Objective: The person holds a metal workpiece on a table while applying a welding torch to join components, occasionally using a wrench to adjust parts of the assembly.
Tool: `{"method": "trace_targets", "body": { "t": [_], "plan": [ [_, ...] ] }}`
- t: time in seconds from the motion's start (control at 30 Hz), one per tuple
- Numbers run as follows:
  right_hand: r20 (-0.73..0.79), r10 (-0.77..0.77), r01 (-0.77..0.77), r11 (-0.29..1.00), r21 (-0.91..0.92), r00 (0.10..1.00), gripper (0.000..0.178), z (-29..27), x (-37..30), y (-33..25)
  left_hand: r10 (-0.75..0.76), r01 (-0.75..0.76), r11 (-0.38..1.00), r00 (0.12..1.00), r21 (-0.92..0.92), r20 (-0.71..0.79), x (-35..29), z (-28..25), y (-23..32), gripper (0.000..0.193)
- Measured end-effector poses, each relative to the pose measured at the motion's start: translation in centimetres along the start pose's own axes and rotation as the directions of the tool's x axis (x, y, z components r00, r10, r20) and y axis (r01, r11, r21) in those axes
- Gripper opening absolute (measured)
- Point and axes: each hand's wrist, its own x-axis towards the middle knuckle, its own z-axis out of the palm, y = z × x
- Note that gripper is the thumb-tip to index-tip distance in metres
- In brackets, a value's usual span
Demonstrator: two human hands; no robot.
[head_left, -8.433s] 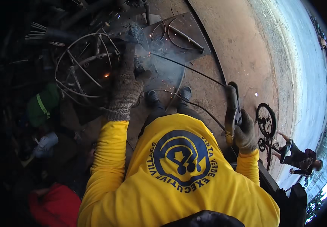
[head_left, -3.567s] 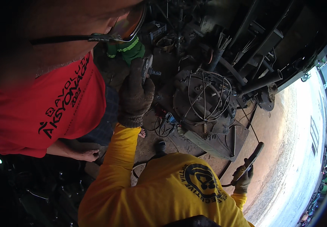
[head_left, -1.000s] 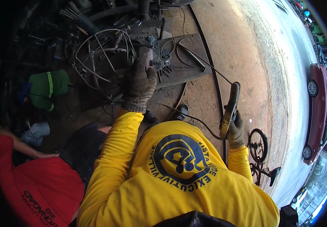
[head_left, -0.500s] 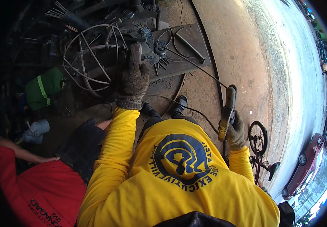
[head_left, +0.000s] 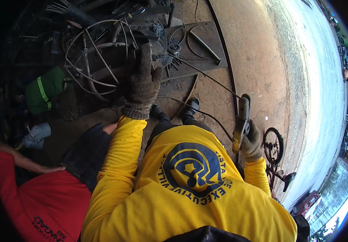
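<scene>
My right hand (head_left: 251,141), in a knitted work glove, is closed around a welding electrode holder (head_left: 241,121). A long thin welding rod (head_left: 206,75) runs from the holder's jaw to the metal work table (head_left: 190,72), its far tip beside small metal pieces. My left hand (head_left: 142,86), in a matching dirty glove, reaches out over the table's near edge with fingers stretched together and thumb apart. Left of it lies a round cage of bent metal bars (head_left: 95,60). Whether the left fingers touch the metal under them is hidden.
A person in a red shirt (head_left: 49,197) is close on my left. A cable (head_left: 210,115) loops past my feet from the holder. A metal tube (head_left: 206,48) and a small wheel (head_left: 175,47) lie on the table. A bicycle (head_left: 274,147) stands at right; a green bag (head_left: 45,90) is at left.
The rod's far tip has shifted slightly left and nearer. My left hand keeps its pose. A dark red car at the far right has moved down the picture.
</scene>
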Motion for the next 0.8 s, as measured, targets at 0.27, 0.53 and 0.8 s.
{"method": "trace_targets", "body": {
  "t": [0.27,0.53,0.8],
  "plan": [
    [-0.008,-0.118,0.118,0.992,-0.055,0.993,0.056,0.5,0.2,-0.5,0.039,-0.040,0.998,0.999,-0.039,-0.031,-0.2,0.6,-0.7,0.076],
    [-0.021,-0.107,0.105,0.993,-0.055,0.994,0.055,0.5,0.4,-0.3,-0.061,0.069,0.994,0.993,-0.083,0.100,-0.2,-0.2,0.5,0.079],
    [-0.025,-0.074,0.073,0.996,-0.052,0.997,0.059,0.2,0.3,-0.4,0.042,-0.043,0.999,0.999,-0.019,-0.020,-0.3,0.5,-0.8,0.072]
  ]
}}
